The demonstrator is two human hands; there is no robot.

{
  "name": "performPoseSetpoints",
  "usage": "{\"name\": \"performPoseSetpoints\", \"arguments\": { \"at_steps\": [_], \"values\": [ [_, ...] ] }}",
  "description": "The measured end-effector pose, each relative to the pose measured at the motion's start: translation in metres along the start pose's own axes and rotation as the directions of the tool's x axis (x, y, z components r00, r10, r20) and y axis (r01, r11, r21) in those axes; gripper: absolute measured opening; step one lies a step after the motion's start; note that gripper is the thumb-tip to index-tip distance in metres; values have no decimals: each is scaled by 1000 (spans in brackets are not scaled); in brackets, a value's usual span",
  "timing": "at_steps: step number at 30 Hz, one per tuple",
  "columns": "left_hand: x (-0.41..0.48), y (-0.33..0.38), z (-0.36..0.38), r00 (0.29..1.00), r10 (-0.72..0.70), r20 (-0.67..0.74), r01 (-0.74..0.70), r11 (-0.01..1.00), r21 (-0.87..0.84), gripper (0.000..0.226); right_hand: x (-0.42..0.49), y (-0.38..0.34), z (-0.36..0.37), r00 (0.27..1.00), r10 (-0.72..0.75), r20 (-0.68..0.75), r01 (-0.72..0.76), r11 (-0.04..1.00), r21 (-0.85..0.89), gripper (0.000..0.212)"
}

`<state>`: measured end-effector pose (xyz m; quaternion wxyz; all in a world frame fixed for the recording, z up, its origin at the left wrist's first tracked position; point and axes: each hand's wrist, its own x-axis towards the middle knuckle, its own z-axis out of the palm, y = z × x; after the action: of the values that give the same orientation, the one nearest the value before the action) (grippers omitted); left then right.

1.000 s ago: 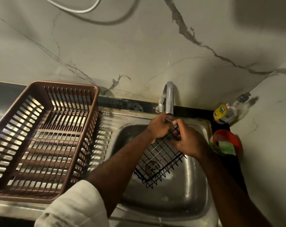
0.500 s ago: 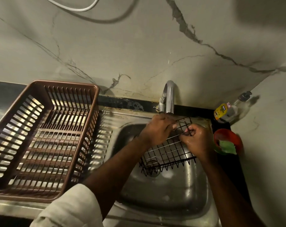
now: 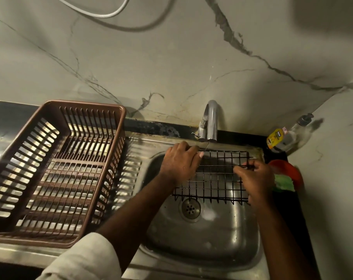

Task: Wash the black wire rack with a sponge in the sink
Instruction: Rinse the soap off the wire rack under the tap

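Observation:
The black wire rack (image 3: 216, 176) lies nearly level over the back half of the steel sink (image 3: 203, 239), below the tap (image 3: 211, 122). My left hand (image 3: 180, 163) grips its back left corner, fingers curled over the edge. My right hand (image 3: 254, 176) pinches wires near the rack's right side. A green sponge (image 3: 283, 183) lies in a red bowl (image 3: 288, 170) on the counter to the right of the sink; neither hand touches it. No water stream is visible from the tap.
A large brown slatted dish basket (image 3: 56, 170) stands on the steel drainboard to the left. A yellow-labelled soap bottle (image 3: 282, 138) stands in the back right corner. The drain (image 3: 190, 208) shows below the rack. A marble wall rises behind.
The rack has swung from a steep tilt to nearly level and shifted right. My right hand moved right along it; my left hand stayed at the back left corner.

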<state>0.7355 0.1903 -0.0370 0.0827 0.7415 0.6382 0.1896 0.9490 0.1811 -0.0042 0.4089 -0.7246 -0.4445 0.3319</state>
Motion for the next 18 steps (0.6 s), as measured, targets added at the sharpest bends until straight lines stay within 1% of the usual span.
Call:
{"name": "performPoseSetpoints", "arguments": {
  "at_steps": [2,5,7,8,9,10,11,12,13,14,15,18],
  "values": [
    [-3,-4,0,1000,-12,0,12,1000,29,53,-1,4,-1,999,35,-2,-35,998,49,20],
    [-7,-2,1,999,47,-4,-47,999,19,54,0,12,-3,994,108,-6,-107,988,114,18],
    [-9,5,0,995,70,-66,-72,997,-35,52,2,18,-5,990,141,-12,-138,978,158,16],
    [-10,8,0,993,44,-114,-53,996,-77,53,2,20,-6,988,156,-14,-151,972,179,14],
    [-10,11,0,988,-25,-153,3,990,-142,55,3,22,-7,985,173,-14,-167,966,198,13],
    [-9,15,0,977,-135,-163,95,967,-237,58,3,24,-7,982,189,-12,-182,960,215,12],
    [-7,17,-2,956,-263,-126,204,912,-355,60,3,27,-8,979,203,-8,-196,953,230,12],
    [-5,18,-4,923,-382,-50,315,823,-473,61,3,30,-8,976,216,-3,-209,947,243,12],
    [-1,18,-6,882,-467,53,413,716,-562,61,4,32,-9,973,229,2,-222,941,254,12],
    [4,17,-9,849,-507,147,483,635,-603,61,4,35,-9,970,242,9,-236,936,263,13],
    [7,14,-12,837,-508,204,517,610,-601,62,4,36,-9,967,253,14,-248,930,270,13],
    [9,5,-16,841,-462,281,536,641,-550,71,2,39,-6,964,266,29,-262,916,303,14]
  ]
}}
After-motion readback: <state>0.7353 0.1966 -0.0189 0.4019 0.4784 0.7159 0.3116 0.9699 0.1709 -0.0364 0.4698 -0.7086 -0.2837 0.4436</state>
